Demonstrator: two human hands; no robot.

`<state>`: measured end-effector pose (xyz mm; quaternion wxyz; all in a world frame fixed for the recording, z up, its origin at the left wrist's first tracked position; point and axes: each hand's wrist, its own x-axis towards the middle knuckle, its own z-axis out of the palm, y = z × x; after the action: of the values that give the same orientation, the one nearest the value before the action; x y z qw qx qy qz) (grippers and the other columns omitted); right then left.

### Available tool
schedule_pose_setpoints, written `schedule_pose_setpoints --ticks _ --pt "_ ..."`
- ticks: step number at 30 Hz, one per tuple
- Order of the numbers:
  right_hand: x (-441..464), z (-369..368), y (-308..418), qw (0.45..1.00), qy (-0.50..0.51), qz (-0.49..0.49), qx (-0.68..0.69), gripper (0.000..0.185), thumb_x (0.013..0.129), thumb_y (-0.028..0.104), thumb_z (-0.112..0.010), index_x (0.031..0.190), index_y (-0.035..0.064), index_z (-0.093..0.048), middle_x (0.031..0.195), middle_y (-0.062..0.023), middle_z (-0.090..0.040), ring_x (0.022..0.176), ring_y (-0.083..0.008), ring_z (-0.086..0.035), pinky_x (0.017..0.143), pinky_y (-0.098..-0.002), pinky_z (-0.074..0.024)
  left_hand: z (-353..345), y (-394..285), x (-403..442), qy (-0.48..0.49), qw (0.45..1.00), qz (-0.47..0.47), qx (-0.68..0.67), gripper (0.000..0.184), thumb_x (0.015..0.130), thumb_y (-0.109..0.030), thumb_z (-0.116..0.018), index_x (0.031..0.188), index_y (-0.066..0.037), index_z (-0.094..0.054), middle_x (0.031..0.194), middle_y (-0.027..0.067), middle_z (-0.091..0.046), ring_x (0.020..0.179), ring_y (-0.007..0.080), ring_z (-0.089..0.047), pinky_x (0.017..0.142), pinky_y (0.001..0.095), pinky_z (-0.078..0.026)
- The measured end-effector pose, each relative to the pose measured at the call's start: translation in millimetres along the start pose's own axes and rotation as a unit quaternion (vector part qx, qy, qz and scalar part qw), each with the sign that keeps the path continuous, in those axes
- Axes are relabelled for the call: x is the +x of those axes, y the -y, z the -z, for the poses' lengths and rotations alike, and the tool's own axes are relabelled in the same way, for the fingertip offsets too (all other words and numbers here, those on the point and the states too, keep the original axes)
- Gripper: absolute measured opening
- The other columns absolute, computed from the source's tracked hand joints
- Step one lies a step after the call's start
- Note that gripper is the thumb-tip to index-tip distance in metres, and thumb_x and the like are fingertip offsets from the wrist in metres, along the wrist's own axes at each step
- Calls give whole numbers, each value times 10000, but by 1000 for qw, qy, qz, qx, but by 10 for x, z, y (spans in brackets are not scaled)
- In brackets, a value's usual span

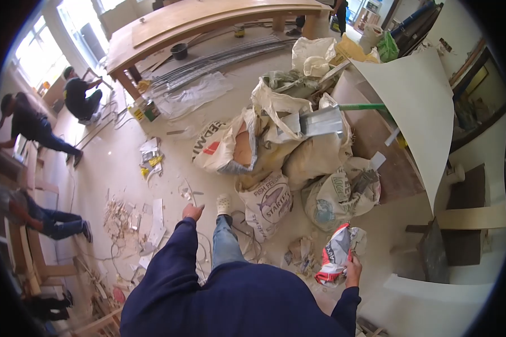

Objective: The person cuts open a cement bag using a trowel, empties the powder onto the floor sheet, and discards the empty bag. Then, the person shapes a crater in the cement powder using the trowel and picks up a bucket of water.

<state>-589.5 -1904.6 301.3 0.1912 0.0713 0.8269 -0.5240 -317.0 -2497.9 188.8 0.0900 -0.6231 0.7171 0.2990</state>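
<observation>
My right hand (353, 271) grips a crumpled red and white plastic bag (336, 254) at the lower right. My left hand (193, 212) is closed in front of me; a thin, pale strip shows just beyond it, but what the fingers hold is too small to make out. Ahead stand several full woven sacks. One, printed "Fish Feeds Starter" (268, 203), slumps on the floor, and another with green print (343, 194) is to its right. A metal dustpan (321, 122) with a green handle lies on top of the pile.
Broken rubble (121, 219) and scraps litter the floor at left. A large wooden table (208, 25) stands at the back, with metal channels (219, 60) on the floor before it. A white sheet (413, 106) leans at right. Several people work along the left side, one crouching (81, 95).
</observation>
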Motion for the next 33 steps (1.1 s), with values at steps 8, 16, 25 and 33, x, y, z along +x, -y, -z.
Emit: schedule_pose_setpoints --ticks 8,16,25,33 --pt "117 -1526 854 984 16 -44 -171 572 569 46 -610 1134 -41 -623 981 -122 -659 899 -209 -613 829 -296 -465 -55 -2409 2426 -14 991 -106 -80 783 650 -522 -742 1205 -22 -507 1161 213 -588 1092 349 -561 896 419 -461" --pt "330 -2731 2049 934 125 -56 -331 574 533 79 -673 1096 -29 -645 1035 -206 -632 978 -311 -606 885 -354 -453 -655 -3431 3565 -178 972 -71 137 792 642 -464 -771 1253 -62 -466 1211 167 -568 1095 300 -566 885 435 -461" --pt "791 -3249 2238 935 194 -51 -292 540 572 98 -656 1104 3 -647 958 -166 -642 897 -267 -621 813 -311 -469 70 -2405 4607 -58 993 -99 -38 355 764 -337 -633 941 -30 -650 915 209 -662 862 391 -633 742 424 -507" --pt "1524 -3817 2666 919 329 -156 -155 578 568 115 -670 1127 -28 -628 1042 -132 -648 962 -199 -600 873 -279 -438 1206 -2740 3796 51 963 -191 -186 296 816 -238 -622 957 22 -644 746 137 -646 676 192 -594 630 326 -463"
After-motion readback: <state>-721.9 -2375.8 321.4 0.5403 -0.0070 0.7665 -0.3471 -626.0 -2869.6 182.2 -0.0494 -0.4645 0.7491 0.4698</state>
